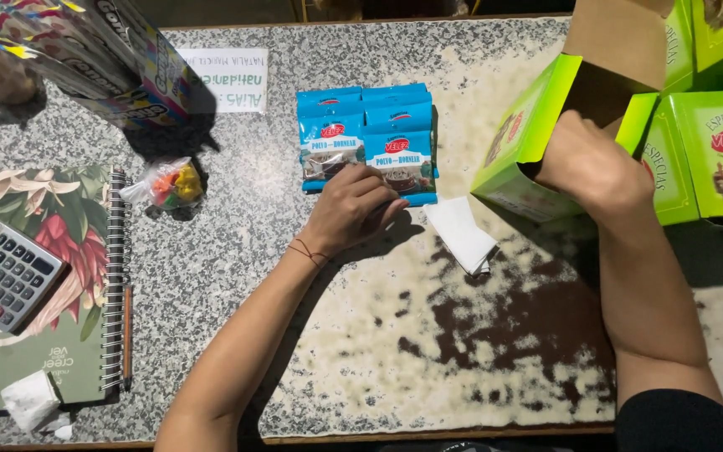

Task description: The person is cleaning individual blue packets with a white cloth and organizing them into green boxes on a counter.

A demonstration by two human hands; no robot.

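Head view: left hand (351,208) curls on light, limp, slippery blue sachets (370,142), best pinched at edges; right hand (583,163) grips stiff green carton (520,138) beside them.

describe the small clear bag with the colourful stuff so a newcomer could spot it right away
Start at the floral spiral notebook on the left of the speckled stone table. Just right of its wire binding, near the top, lies the small clear bag, left of the blue packets that the left hand touches. It alone is transparent, knotted, with orange, yellow and green pieces inside.
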